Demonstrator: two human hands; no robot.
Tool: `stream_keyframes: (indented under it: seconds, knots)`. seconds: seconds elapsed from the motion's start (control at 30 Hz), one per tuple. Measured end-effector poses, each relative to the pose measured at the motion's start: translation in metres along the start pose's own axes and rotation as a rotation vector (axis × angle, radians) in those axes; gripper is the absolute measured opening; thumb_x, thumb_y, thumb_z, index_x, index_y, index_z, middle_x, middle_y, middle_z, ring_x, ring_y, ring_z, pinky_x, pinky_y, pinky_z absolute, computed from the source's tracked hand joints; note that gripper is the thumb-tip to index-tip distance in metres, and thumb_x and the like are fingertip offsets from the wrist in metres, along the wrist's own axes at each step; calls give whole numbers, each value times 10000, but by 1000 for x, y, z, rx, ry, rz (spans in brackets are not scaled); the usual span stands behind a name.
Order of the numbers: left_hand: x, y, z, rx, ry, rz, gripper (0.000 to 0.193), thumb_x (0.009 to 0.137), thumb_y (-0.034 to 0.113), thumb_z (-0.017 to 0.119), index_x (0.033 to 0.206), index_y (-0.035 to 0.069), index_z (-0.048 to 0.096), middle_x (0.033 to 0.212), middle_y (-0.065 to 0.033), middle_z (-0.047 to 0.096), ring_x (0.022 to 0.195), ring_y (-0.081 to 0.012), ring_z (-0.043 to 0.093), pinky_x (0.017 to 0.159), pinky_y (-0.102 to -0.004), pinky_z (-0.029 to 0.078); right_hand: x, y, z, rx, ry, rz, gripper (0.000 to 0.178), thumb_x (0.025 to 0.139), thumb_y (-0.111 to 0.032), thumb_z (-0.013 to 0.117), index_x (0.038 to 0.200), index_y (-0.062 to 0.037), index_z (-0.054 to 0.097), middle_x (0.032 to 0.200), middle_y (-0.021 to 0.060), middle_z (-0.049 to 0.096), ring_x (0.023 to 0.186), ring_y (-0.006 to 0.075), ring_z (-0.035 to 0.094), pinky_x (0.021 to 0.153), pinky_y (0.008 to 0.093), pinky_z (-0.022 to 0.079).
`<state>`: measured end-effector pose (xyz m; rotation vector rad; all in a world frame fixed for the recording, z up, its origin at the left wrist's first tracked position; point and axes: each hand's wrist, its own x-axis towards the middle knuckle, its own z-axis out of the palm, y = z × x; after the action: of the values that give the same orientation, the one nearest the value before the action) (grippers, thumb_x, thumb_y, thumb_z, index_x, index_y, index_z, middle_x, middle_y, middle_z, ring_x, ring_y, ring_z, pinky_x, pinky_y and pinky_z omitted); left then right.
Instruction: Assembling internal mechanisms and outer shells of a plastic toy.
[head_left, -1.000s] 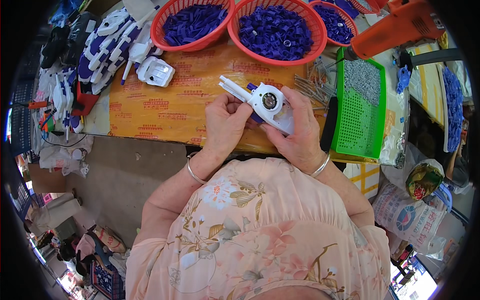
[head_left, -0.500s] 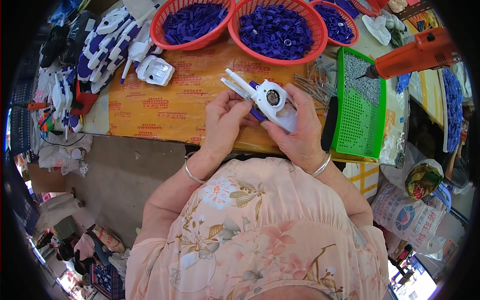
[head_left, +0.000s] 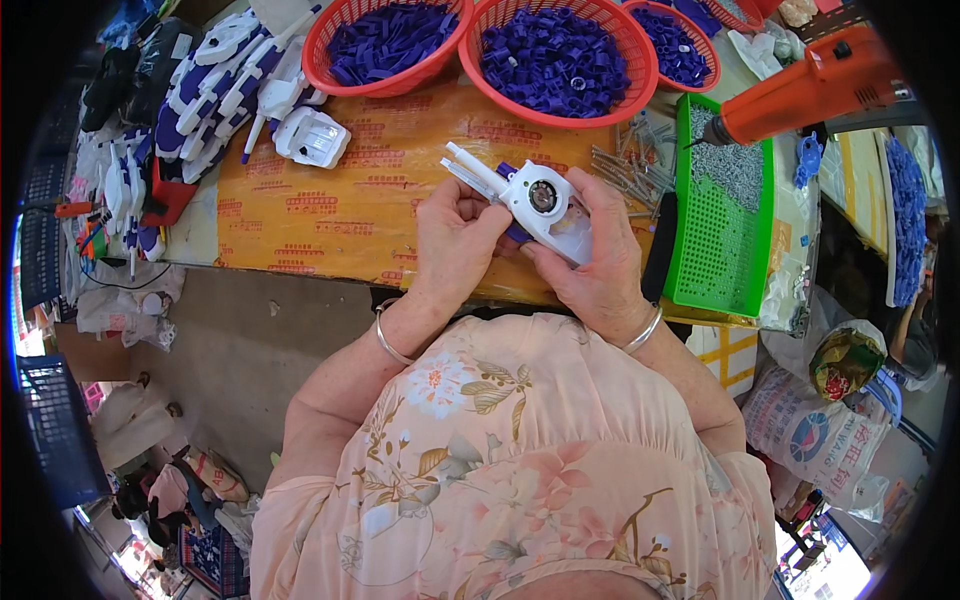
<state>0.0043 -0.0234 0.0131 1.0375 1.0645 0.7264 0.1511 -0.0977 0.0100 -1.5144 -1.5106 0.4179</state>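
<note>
Over the near edge of the table I hold a white plastic toy body [head_left: 570, 235] between both hands. It has a round opening with a dark ring, and purple pieces show along its left side. Two thin white rods stick out from it toward the upper left. My left hand [head_left: 455, 238] is closed at the base of the rods, thumb and fingers pinching there; what lies under the fingertips is hidden. My right hand [head_left: 605, 250] wraps round the right side of the body, thumb below and fingers along the top edge.
Red baskets [head_left: 648, 75] of purple parts stand along the back. At right are a green tray [head_left: 720, 270] of small screws, an orange power drill [head_left: 800, 95] over it, and loose metal rods [head_left: 632, 170]. A white shell [head_left: 312, 138] and stacked white-and-purple pieces [head_left: 205, 95] lie left.
My left thumb and fingers have shifted slightly on the toy body, which stays nearly in place. The drill has swung a little left. A dark blue basket at the lower left has moved.
</note>
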Motion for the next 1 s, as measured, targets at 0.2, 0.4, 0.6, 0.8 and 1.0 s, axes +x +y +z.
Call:
stream_keyframes:
  seconds: [0.2, 0.4, 0.6, 0.8, 1.0]
  knots:
    - [0, -1, -1, 0, 7, 0, 230, 808, 67, 579, 976, -82, 529, 781, -116, 640, 589, -123, 618, 503, -213, 507, 0, -1, 0, -8, 1, -3, 752, 596, -24, 780, 1261, 1, 428, 1164, 190, 518, 1051, 337, 535, 889, 381, 455]
    - [1, -2, -7, -142, -94, -29, 274, 822, 44, 559, 1067, -68, 506, 930, -132, 635, 724, -141, 639, 590, -237, 535, -1, 5, 3, 43, 10, 55, 753, 596, -28, 786, 1256, 3, 426, 1161, 186, 520, 1048, 320, 544, 890, 367, 458]
    - [2, -1, -14, -431, -370, -72, 487, 813, 17, 563, 1271, -17, 401, 1171, -127, 544, 1027, -185, 571, 821, -320, 524, -2, 1, 1, 272, 55, 176, 730, 616, -20, 790, 1248, 12, 426, 1135, 162, 532, 1019, 254, 571, 886, 323, 465]
    - [4, 0, -16, -457, -453, -124, 521, 808, -3, 593, 1289, 0, 392, 1175, -129, 543, 1027, -211, 574, 826, -346, 530, 3, 1, -8, 179, -11, 40, 633, 607, -30, 774, 1170, 25, 490, 1117, 164, 538, 1008, 290, 554, 878, 345, 452]
    - [3, 1, -17, -494, -499, -145, 488, 804, -17, 600, 1261, 8, 430, 1169, -126, 546, 1032, -232, 579, 826, -398, 546, 3, -1, -12, 231, -49, 11, 540, 656, -78, 707, 1142, 34, 500, 1114, 190, 525, 1020, 333, 531, 883, 372, 434]
